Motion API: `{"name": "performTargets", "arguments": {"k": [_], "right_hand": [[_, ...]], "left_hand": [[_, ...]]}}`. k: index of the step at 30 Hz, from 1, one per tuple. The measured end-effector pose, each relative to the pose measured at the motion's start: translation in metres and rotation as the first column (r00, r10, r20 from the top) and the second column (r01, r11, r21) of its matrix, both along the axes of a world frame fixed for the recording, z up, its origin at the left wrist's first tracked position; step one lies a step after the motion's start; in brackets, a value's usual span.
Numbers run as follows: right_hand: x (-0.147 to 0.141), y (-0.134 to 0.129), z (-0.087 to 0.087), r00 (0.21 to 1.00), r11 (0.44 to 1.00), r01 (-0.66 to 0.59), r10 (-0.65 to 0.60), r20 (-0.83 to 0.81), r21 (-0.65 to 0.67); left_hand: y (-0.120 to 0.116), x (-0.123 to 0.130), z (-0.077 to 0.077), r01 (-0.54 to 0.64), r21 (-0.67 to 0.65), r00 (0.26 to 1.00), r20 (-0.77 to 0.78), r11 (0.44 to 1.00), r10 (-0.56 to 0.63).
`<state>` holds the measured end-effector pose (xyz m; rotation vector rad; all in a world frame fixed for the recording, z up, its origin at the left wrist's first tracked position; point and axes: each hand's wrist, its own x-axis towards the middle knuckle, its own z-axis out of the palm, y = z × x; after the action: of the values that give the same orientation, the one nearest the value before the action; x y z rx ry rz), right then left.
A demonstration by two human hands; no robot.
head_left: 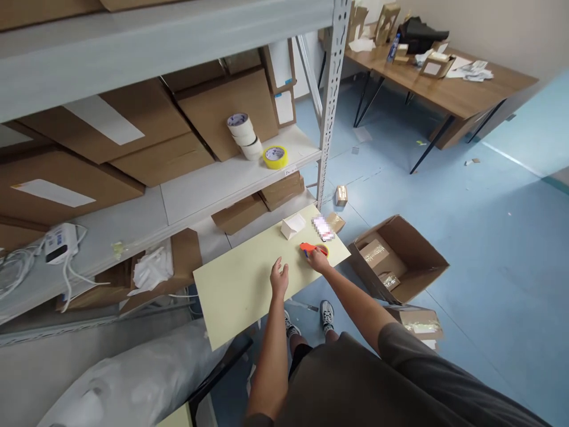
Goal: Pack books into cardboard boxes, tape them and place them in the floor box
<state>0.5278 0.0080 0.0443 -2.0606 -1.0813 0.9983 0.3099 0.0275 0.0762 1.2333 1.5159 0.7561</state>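
Note:
My right hand (317, 260) grips an orange tape dispenser (306, 246) near the right end of a pale yellow board (240, 284). A yellow-edged roll shows beside the fingers. My left hand (279, 277) hovers over the middle of the board, fingers apart and holding nothing. Behind the dispenser stands a small white box (292, 226). To its right lies a flat item with a blurred surface (323, 228), and a small brown carton (336, 222) is at the board's far right edge.
A metal shelf (200, 204) with cartons, white tape rolls (245, 137) and a yellow tape roll (275, 156) rises ahead. On the floor at right sits an open carton (418, 243) containing small boxes, near another carton (420, 323). A wooden table (480, 98) stands farther back.

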Motion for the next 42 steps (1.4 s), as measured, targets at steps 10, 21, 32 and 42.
{"name": "performTargets", "arguments": {"k": [10, 21, 32, 42], "right_hand": [[-0.009, 0.0, -0.033, 0.996, 0.979, 0.023, -0.006, 0.088, -0.202], [-0.001, 0.008, 0.02, 0.96, 0.939, -0.117, 0.191, 0.207, -0.325], [-0.012, 0.059, 0.185, 0.685, 0.77, -0.622, 0.444, 0.577, 0.146], [-0.067, 0.08, 0.301, 0.591, 0.502, -0.771, 0.337, 0.732, 0.391]], "left_hand": [[-0.042, -0.001, -0.023, -0.053, -0.061, 0.998, -0.04, 0.997, 0.05], [-0.02, 0.0, 0.012, 0.023, 0.004, 1.0, -0.011, 1.0, -0.023], [0.099, -0.038, 0.143, 0.078, 0.34, 0.986, 0.112, 0.937, -0.122], [0.149, -0.112, 0.279, 0.337, 0.635, 0.889, 0.029, 0.695, -0.458]]}}
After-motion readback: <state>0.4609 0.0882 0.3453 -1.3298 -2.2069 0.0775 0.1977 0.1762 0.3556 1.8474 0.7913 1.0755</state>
